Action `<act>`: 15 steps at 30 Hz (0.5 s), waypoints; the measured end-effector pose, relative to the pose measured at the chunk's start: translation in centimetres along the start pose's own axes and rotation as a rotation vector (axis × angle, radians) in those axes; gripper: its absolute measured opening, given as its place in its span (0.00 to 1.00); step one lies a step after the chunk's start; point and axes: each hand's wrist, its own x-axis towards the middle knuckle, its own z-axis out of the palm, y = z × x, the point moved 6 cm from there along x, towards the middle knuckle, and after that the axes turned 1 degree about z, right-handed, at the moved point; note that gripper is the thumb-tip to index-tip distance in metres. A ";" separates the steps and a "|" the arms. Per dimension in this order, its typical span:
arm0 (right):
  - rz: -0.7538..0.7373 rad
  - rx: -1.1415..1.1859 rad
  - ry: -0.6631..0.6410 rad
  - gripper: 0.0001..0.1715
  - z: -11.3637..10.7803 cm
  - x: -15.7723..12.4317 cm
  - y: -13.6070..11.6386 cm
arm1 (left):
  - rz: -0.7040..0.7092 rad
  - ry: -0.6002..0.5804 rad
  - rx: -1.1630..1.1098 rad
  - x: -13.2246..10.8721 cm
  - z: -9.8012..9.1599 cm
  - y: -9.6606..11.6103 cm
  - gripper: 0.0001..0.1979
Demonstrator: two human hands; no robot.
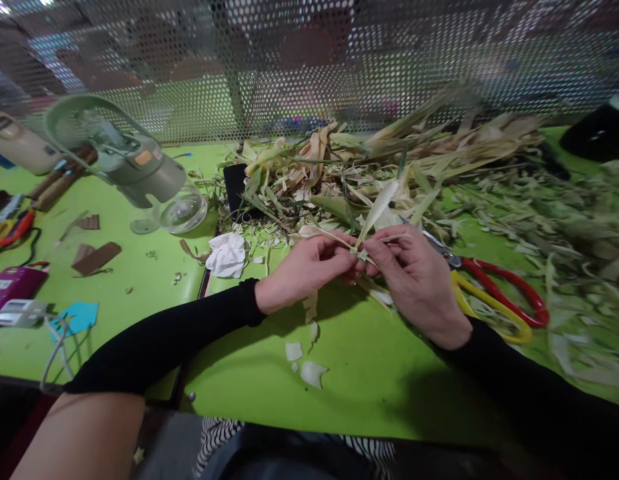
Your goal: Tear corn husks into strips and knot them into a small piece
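Between my two hands, above the green table (359, 380), is a pale strip of corn husk (381, 205), its long end pointing up and away. My left hand (322, 267) pinches its knotted or folded lower part from the left. From the right, my right hand (414, 277) grips the same part between thumb and fingers. Some of the fold is hidden behind my fingertips. Scissors (494, 290) with one red and one yellow handle lie just right of my right hand, their blades partly covered. Small husk scraps (313, 373) lie below my hands.
A heap of dried husks (414, 143) spreads along the back and right. Crumpled white tissue (227, 255) and a dark phone-like slab (234, 189) sit left of it. A green tumbler (144, 167), clear cup (184, 212) and purple box (17, 290) stand left. A perforated metal screen (299, 67) closes off the back.
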 end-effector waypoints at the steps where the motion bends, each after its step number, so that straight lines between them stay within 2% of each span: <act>1: 0.020 0.022 -0.005 0.26 0.1 0.0 0.0 | -0.005 -0.002 -0.007 0.0 -0.1 0.0 0.03; 8: 0.146 0.127 -0.085 0.29 1.0 -0.3 0.1 | -0.006 -0.014 0.020 0.0 -0.5 -0.1 0.09; 11: 0.137 0.145 -0.089 0.25 1.0 -0.3 0.1 | 0.001 0.012 -0.036 0.2 -0.6 -0.1 0.04; 13: 0.120 0.095 -0.087 0.22 0.8 -0.3 0.2 | 0.006 0.055 -0.087 0.4 -0.9 0.1 0.02; 15: 0.030 -0.075 -0.105 0.18 0.5 -0.3 -0.1 | 0.012 0.118 -0.129 0.7 -1.4 0.4 0.02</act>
